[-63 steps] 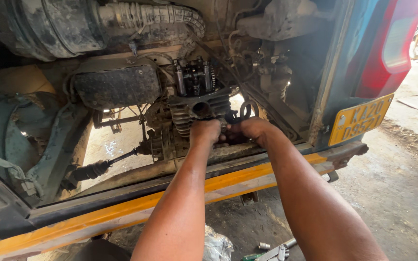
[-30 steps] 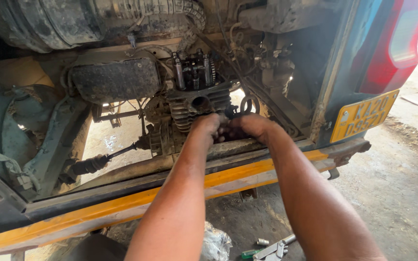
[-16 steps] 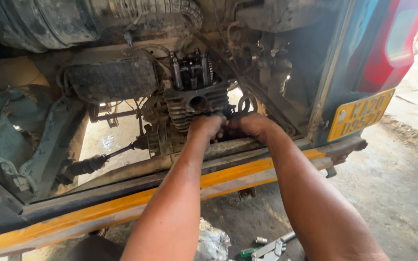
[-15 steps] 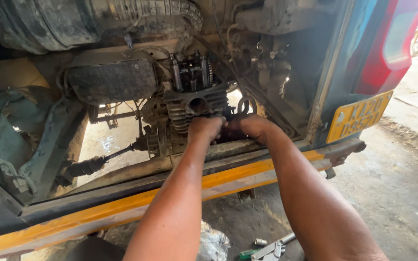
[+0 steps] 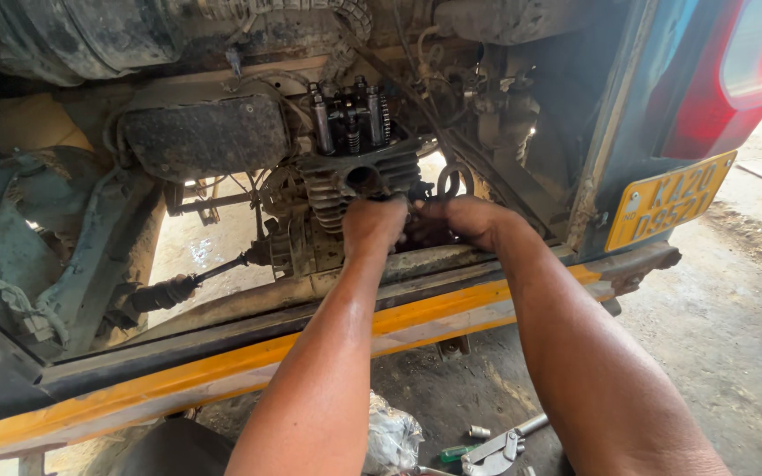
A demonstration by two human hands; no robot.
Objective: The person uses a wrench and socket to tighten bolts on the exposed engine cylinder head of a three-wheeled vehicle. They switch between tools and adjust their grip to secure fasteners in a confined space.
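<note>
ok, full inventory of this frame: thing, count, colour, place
finned engine cylinder: 1, dark grey, centre of the open bay
valve gear: 1 set, dark metal, on top of the cylinder
grimy cover: 1, black, left of the cylinder
drive shaft: 1, black, lower left
sill stripe: 1, yellow, along the body edge
tail lamp: 1, red, upper right
number plate: 1, yellow, right
crumpled bag: 1, silvery, on the ground
pliers: 1, metal, on the ground
left hand: 1, against the cylinder; grip hidden
right hand: 1, beside it; grip hidden
</note>
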